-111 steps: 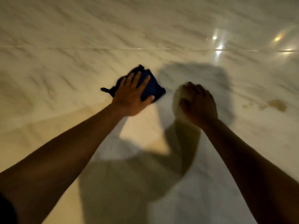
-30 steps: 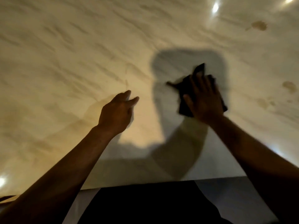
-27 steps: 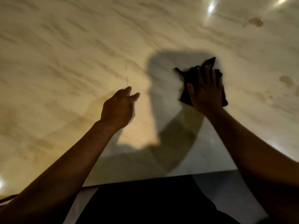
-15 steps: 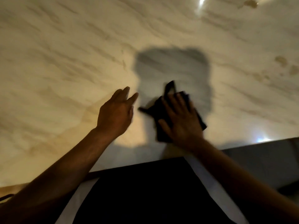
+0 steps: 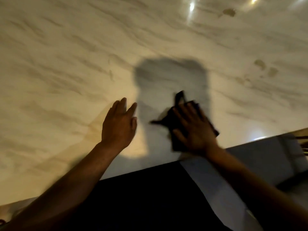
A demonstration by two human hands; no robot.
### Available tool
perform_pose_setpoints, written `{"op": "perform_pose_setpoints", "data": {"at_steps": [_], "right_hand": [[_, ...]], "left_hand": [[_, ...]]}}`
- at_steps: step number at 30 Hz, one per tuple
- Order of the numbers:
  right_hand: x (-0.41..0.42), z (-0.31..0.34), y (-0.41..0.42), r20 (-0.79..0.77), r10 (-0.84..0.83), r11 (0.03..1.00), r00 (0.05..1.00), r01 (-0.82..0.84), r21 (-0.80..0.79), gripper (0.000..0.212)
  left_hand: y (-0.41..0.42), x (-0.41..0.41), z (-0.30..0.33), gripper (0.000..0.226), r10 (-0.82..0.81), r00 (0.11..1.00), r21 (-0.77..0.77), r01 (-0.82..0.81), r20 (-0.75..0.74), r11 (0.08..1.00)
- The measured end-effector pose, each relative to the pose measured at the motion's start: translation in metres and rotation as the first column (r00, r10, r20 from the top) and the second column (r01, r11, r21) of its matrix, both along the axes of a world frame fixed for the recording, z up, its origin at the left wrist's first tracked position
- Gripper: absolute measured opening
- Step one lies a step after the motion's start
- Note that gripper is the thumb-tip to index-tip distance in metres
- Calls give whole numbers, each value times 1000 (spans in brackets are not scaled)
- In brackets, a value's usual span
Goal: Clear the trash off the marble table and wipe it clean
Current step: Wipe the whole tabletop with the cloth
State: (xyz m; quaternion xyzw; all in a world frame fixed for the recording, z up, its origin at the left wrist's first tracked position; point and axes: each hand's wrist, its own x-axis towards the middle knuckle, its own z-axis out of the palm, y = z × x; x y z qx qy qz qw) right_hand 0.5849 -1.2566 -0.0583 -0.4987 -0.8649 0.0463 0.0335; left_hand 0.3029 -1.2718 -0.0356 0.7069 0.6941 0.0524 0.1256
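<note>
Marble surface [image 5: 70,52] fills the view, its near edge close to the person. Brownish stains [image 5: 260,64] lie up and to the right, well apart from the hands. Left hand [image 5: 119,125] hovers flat, fingers straight, holding nothing. Right hand [image 5: 193,129] presses spread fingers onto the dark cloth [image 5: 179,99] near that edge; a corner points away from the person. Judging by this, the right hand is nearer the stains.

A dark cloth [image 5: 176,120] is spread on the veined marble table [image 5: 66,64] near its near edge; brownish stains [image 5: 230,12] are seen toward the far right.
</note>
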Motion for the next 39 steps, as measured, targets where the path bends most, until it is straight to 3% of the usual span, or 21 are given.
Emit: {"op": "perform_pose_setpoints", "data": {"at_steps": [3, 5, 6, 10, 13, 19, 22, 25, 28, 30, 32, 34, 36, 39], "right_hand": [[71, 2, 69, 38, -293, 956, 956, 292, 9, 66], [70, 6, 97, 28, -482, 876, 876, 482, -21, 68], [55, 7, 101, 28, -494, 869, 869, 494, -19, 68], [-14, 8, 44, 5, -145, 989, 989, 145, -43, 65], [6, 5, 33, 3, -46, 992, 999, 46, -118, 67], [141, -8, 161, 88, -250, 967, 964, 254, -29, 67], [200, -3, 234, 37, -345, 938, 938, 346, -19, 68], [220, 4, 283, 15, -340, 940, 940, 340, -12, 69], [219, 4, 265, -55, -215, 975, 975, 217, 38, 65], [216, 7, 207, -99, -23, 1000, 995, 24, 6, 64], [227, 13, 153, -105, 167, 982, 980, -175, -77, 64], [252, 14, 143, -126, 254, 959, 959, -267, -97, 64], [280, 5, 184, -62, 236, 969, 970, -240, -57, 63], [321, -5, 276, 10, -17, 999, 1000, 16, 48, 62]], "left_hand": [[13, 16, 4, 50, -42, 998, 1, 42, 39, 999], [26, 33, 5, 51, -67, 996, -14, 67, 53, 998], [34, 43, 5, 51, -78, 995, -29, 80, 61, 996], [67, 75, 7, 54, -83, 988, -70, 93, 133, 993], [87, 88, 8, 58, -66, 990, -89, 78, 124, 993], [122, 142, 1, 51, -113, 991, -11, 114, 65, 993], [153, 197, 2, 51, -62, 996, -19, 64, 66, 998], [184, 246, 0, 51, -25, 998, -10, 25, 56, 1000], [210, 286, 1, 49, 56, 993, -22, -54, 102, 998], [219, 296, 4, 47, 118, 985, -23, -116, 125, 993], [222, 304, 4, 50, 109, 989, -49, -105, 97, 993], [221, 313, 6, 51, 54, 996, -59, -50, 77, 997], [223, 326, 9, 51, 19, 997, -55, -15, 80, 998], [233, 343, 9, 52, 65, 996, -69, -60, 68, 996]]}}
